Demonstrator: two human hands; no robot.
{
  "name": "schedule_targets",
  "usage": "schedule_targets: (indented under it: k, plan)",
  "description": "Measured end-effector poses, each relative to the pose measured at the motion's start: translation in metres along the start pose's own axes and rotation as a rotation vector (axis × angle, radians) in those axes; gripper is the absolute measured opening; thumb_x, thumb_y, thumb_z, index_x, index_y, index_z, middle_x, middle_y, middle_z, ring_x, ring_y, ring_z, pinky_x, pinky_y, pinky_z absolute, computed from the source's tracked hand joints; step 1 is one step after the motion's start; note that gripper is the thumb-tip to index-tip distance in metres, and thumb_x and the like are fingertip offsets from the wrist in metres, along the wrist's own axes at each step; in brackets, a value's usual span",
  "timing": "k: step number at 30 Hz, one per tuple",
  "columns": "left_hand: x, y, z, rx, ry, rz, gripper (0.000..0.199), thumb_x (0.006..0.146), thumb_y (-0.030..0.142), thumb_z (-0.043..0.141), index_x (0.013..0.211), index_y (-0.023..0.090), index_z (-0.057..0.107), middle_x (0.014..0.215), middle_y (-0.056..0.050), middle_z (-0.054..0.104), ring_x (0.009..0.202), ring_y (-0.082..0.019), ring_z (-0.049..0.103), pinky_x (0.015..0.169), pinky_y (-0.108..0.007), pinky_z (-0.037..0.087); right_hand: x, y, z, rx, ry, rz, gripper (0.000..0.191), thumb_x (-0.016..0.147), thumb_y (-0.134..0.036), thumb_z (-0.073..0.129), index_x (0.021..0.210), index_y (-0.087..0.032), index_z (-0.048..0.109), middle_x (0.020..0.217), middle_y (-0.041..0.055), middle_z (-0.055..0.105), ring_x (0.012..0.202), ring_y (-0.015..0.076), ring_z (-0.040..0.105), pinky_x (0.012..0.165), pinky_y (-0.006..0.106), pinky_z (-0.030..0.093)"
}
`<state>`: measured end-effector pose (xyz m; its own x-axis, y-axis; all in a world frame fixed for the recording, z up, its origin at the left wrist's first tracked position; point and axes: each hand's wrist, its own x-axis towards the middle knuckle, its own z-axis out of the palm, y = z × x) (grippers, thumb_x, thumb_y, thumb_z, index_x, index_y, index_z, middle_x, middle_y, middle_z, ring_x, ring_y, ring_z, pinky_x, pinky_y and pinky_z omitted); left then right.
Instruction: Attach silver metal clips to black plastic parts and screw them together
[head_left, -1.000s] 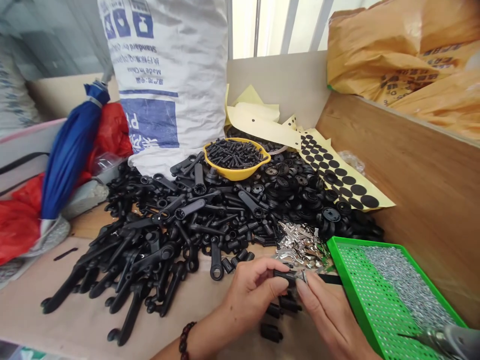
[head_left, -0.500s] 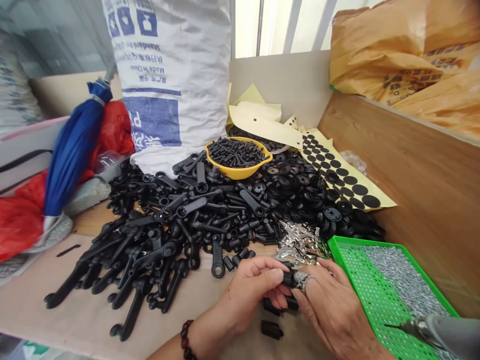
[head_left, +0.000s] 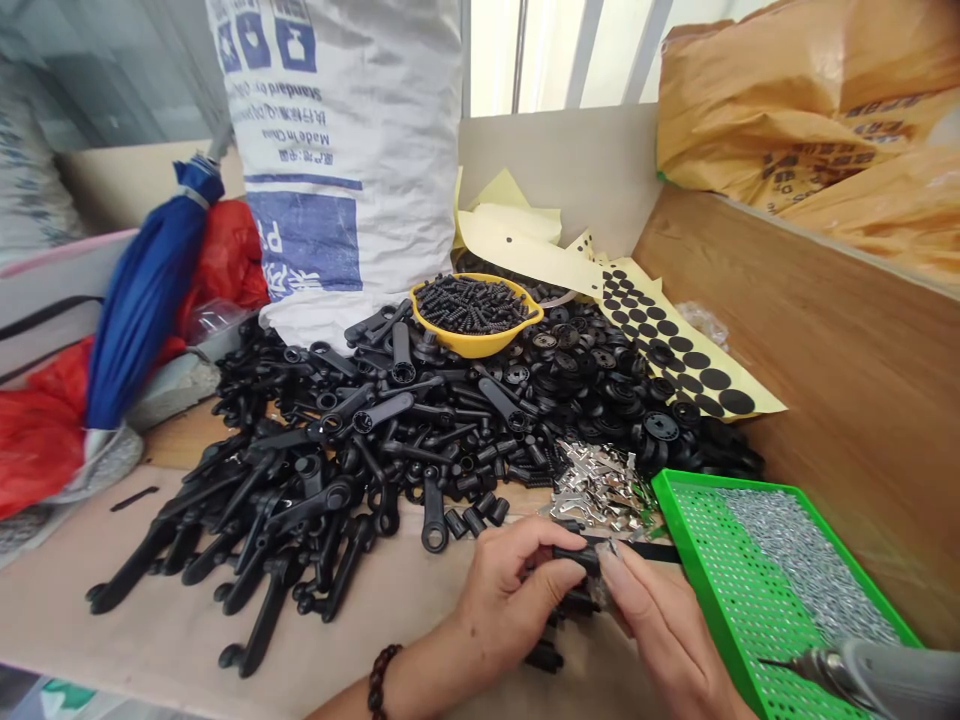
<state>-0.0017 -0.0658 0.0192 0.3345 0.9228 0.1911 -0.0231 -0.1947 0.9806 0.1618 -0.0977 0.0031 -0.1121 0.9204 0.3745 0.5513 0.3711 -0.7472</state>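
Observation:
My left hand (head_left: 517,590), with a beaded bracelet (head_left: 381,680) at the wrist, pinches a small black cylindrical part (head_left: 576,560) between thumb and fingers. Close against the part's right end is my right hand (head_left: 660,620), its fingers pressed together; a small piece at its fingertips is too blurred to name. More black cylindrical parts (head_left: 544,656) lie beneath the hands, partly hidden. Just beyond the fingers is a pile of silver metal clips (head_left: 600,485).
A green tray (head_left: 772,600) of small metal pieces stands right, with a power tool's tip (head_left: 817,665) over it. Black arms (head_left: 262,520), a yellow bowl (head_left: 480,345), black discs (head_left: 664,427), a white sack (head_left: 390,150) and a sticker sheet (head_left: 675,350) lie beyond.
My right hand has turned and its fingers have straightened beside the black part. My left hand has shifted slightly, still pinching the part.

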Motion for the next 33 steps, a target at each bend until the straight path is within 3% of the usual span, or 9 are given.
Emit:
schedule_targets:
  k: [3, 5, 8, 12, 17, 24, 28, 31, 33]
  plan:
    - [-0.001, 0.000, -0.001, 0.124, -0.033, 0.228, 0.014, 0.088, 0.018, 0.054, 0.091, 0.014, 0.066, 0.084, -0.007, 0.068, 0.080, -0.017, 0.062, 0.075, -0.027, 0.048, -0.012, 0.012, 0.003, 0.064, -0.029, 0.141, 0.037, 0.096, -0.043, 0.036, 0.078, -0.024, 0.062, 0.064, 0.0020, 0.061, 0.055, 0.0177, 0.055, 0.048, 0.027, 0.045]
    - [-0.002, -0.001, -0.001, 0.137, -0.038, 0.235, 0.014, 0.088, 0.018, 0.053, 0.092, 0.015, 0.066, 0.085, -0.007, 0.068, 0.081, -0.017, 0.062, 0.076, -0.027, 0.048, -0.015, 0.014, 0.006, 0.083, -0.050, 0.177, 0.036, 0.096, -0.043, 0.036, 0.080, -0.023, 0.062, 0.065, 0.0025, 0.061, 0.057, 0.0184, 0.056, 0.049, 0.027, 0.046]
    - [-0.004, -0.005, 0.001, 0.071, 0.006, 0.031, 0.012, 0.085, 0.022, 0.057, 0.090, 0.016, 0.067, 0.076, -0.004, 0.066, 0.070, -0.015, 0.060, 0.066, -0.024, 0.048, -0.011, 0.009, 0.009, 0.081, -0.048, 0.117, 0.030, 0.096, -0.036, 0.037, 0.083, -0.023, 0.060, 0.071, 0.0034, 0.063, 0.064, 0.0184, 0.059, 0.057, 0.027, 0.048]
    - [-0.003, -0.004, 0.003, -0.211, 0.027, -0.278, 0.015, 0.078, 0.028, 0.064, 0.085, 0.015, 0.066, 0.059, 0.001, 0.061, 0.054, -0.011, 0.057, 0.055, -0.021, 0.045, 0.001, 0.000, 0.013, 0.015, 0.014, -0.107, 0.030, 0.097, -0.022, 0.032, 0.075, -0.022, 0.052, 0.066, 0.0010, 0.058, 0.058, 0.0144, 0.055, 0.055, 0.025, 0.043]
    - [-0.002, 0.001, 0.004, -0.487, 0.031, -0.428, 0.031, 0.067, 0.039, 0.074, 0.079, 0.013, 0.064, 0.055, 0.000, 0.062, 0.047, -0.009, 0.054, 0.050, -0.019, 0.043, 0.009, 0.000, 0.010, -0.141, 0.046, -0.264, 0.030, 0.096, -0.021, 0.035, 0.069, -0.021, 0.048, 0.058, -0.0018, 0.051, 0.051, 0.0124, 0.048, 0.049, 0.024, 0.036]
    - [-0.006, -0.009, 0.011, -0.630, 0.055, -0.438, 0.031, 0.065, 0.036, 0.076, 0.081, 0.014, 0.062, 0.063, -0.001, 0.065, 0.051, -0.009, 0.057, 0.054, -0.019, 0.045, 0.001, -0.005, 0.007, 0.013, -0.031, 0.007, 0.030, 0.098, -0.029, 0.032, 0.076, -0.023, 0.052, 0.062, -0.0013, 0.057, 0.053, 0.0137, 0.054, 0.048, 0.022, 0.042]
    - [-0.008, -0.006, 0.006, -0.333, -0.037, -0.302, 0.018, 0.074, 0.027, 0.067, 0.089, 0.016, 0.068, 0.067, 0.000, 0.064, 0.059, -0.010, 0.056, 0.059, -0.020, 0.044, 0.000, -0.003, 0.004, -0.041, -0.026, -0.041, 0.026, 0.098, -0.026, 0.034, 0.078, -0.023, 0.051, 0.067, -0.0004, 0.058, 0.058, 0.0144, 0.055, 0.052, 0.023, 0.043]
    - [-0.011, -0.001, 0.001, 0.034, -0.097, -0.139, 0.019, 0.078, 0.018, 0.061, 0.094, 0.018, 0.072, 0.073, 0.000, 0.067, 0.064, -0.012, 0.055, 0.063, -0.021, 0.042, 0.001, -0.003, 0.001, -0.167, 0.013, -0.241, 0.026, 0.096, -0.020, 0.036, 0.073, -0.022, 0.047, 0.063, -0.0013, 0.053, 0.057, 0.0135, 0.051, 0.054, 0.024, 0.040]
    - [-0.013, 0.003, 0.000, 0.164, -0.109, -0.077, 0.021, 0.079, 0.015, 0.060, 0.095, 0.019, 0.072, 0.075, -0.001, 0.068, 0.066, -0.013, 0.056, 0.065, -0.022, 0.042, 0.001, -0.004, -0.002, -0.298, 0.049, -0.359, 0.024, 0.095, -0.017, 0.037, 0.074, -0.021, 0.047, 0.065, 0.0000, 0.052, 0.060, 0.0148, 0.051, 0.058, 0.027, 0.039]
